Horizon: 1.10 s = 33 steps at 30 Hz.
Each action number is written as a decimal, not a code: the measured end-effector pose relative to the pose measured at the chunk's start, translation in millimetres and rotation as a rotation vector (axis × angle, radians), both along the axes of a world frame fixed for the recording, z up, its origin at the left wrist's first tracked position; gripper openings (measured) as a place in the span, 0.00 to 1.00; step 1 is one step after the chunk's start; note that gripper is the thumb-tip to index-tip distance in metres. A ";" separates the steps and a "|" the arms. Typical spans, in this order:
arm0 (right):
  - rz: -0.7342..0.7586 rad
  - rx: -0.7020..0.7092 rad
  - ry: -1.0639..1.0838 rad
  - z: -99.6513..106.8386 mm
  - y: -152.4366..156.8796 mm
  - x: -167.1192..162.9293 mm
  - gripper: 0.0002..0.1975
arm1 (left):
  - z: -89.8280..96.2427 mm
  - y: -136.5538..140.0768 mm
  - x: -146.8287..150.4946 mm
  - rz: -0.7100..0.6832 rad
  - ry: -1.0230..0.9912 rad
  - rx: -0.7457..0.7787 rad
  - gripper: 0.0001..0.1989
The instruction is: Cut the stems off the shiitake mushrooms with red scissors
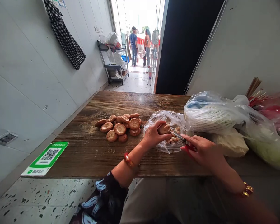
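Note:
My left hand point(154, 134) is closed around a brown mushroom point(163, 128), held above a clear plastic bag point(154, 117). In my right hand point(202, 148) are red-handled scissors point(190, 148), their blades pointing left at the underside of that mushroom. Whether the blades are touching the stem I cannot tell. Inside the bag lie cut stem pieces point(174, 140), partly hidden by my hands and the scissors. Left of the bag, a pile of mushroom caps point(119, 128) rests on the wooden table point(95, 161), several with pale undersides turned up.
Plastic bags point(210, 115) with a netted item crowd the table's right side, beside a pale block-like package point(233, 144) and a bag of green vegetables point(268, 149). A green QR-code card point(46, 158) lies at the front left corner. Beyond stand a cart point(114, 65) and two people point(133, 45) by the doorway.

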State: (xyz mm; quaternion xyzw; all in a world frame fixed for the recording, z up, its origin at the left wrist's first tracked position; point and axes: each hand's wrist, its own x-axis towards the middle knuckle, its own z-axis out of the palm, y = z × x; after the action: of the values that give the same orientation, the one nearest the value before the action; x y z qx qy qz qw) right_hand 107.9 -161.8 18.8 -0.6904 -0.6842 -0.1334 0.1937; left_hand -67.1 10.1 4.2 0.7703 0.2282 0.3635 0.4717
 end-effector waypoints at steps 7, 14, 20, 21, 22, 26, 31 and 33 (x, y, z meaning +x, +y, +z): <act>-0.083 -0.143 -0.075 13.1 -1.5 2.4 0.20 | -11.2 1.3 4.1 -0.213 -0.095 -0.118 0.36; -0.151 -0.234 -0.128 23.1 1.3 0.8 0.19 | -14.7 3.7 5.1 -0.305 -0.125 -0.299 0.38; -0.163 -0.280 -0.128 27.6 8.3 -4.0 0.18 | -12.9 2.3 4.6 -0.234 -0.101 -0.262 0.37; -0.160 -0.288 -0.133 28.2 9.8 -4.5 0.19 | -12.9 2.0 4.6 -0.221 -0.093 -0.253 0.37; -0.157 -0.299 -0.136 29.1 11.1 -5.1 0.19 | -13.1 1.8 4.6 -0.210 -0.085 -0.247 0.37; -0.164 -0.377 -0.141 36.4 14.4 -8.3 0.19 | -14.3 2.4 5.1 -0.178 -0.066 -0.230 0.37; -0.169 -0.475 -0.159 47.0 17.4 -11.8 0.18 | -12.8 2.2 5.6 -0.174 -0.044 -0.251 0.36; -0.164 -0.505 -0.176 48.7 18.7 -12.0 0.17 | -11.6 1.6 5.7 -0.193 -0.068 -0.276 0.35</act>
State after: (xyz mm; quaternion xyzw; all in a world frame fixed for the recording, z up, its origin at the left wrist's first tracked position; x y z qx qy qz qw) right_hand 95.9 -143.0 67.5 -0.7555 -0.6519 -0.0332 -0.0559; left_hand -61.4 11.7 -7.4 0.7039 0.1848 0.3075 0.6130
